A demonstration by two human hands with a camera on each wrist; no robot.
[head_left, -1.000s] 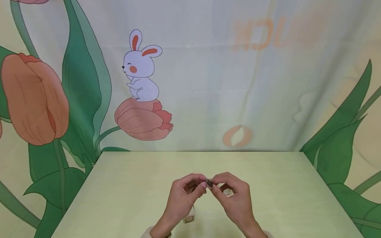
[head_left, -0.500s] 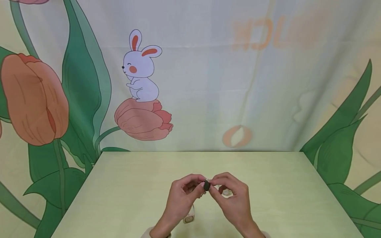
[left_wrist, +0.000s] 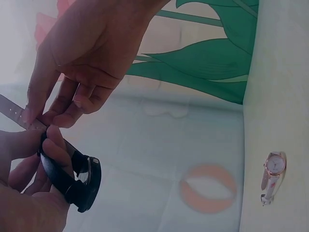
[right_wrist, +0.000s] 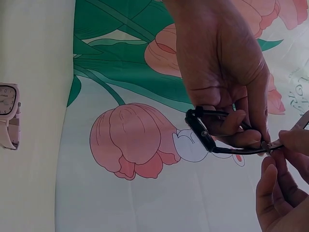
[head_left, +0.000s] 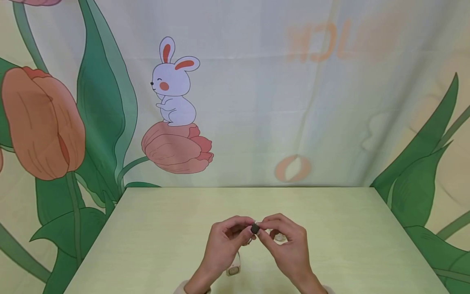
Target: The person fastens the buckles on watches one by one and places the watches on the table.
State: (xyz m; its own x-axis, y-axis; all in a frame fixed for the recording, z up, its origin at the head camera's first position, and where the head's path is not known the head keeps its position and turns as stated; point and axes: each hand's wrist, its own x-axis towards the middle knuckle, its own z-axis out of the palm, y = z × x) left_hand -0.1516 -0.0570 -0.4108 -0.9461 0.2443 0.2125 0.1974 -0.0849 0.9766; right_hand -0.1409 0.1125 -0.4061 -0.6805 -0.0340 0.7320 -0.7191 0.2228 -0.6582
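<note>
Between the two hands is a black wristwatch [right_wrist: 201, 133] with a square-looking case, seen side-on in the right wrist view. My left hand [head_left: 225, 245] pinches its band near the buckle [right_wrist: 266, 146], and the closed loop of band and case hangs around the fingers. My right hand [head_left: 290, 244] pinches the other strap between thumb and index finger, right beside the left fingertips. A strap end with holes [left_wrist: 17, 112] sticks out past the fingers in the left wrist view. From the head only a small dark bit of strap [head_left: 255, 228] shows; the case is hidden behind the left hand.
A pale pink watch with a square face [right_wrist: 7, 102] stands on the table [head_left: 147, 245] near the left wrist. Behind the right hand lies a round-faced watch with a pale strap [left_wrist: 275, 164]. A printed curtain [head_left: 242, 102] hangs at the table's far edge.
The dark strap piece between the fingertips has turned to show its flat face and shifted slightly left. Both hands stay almost in the same place.
</note>
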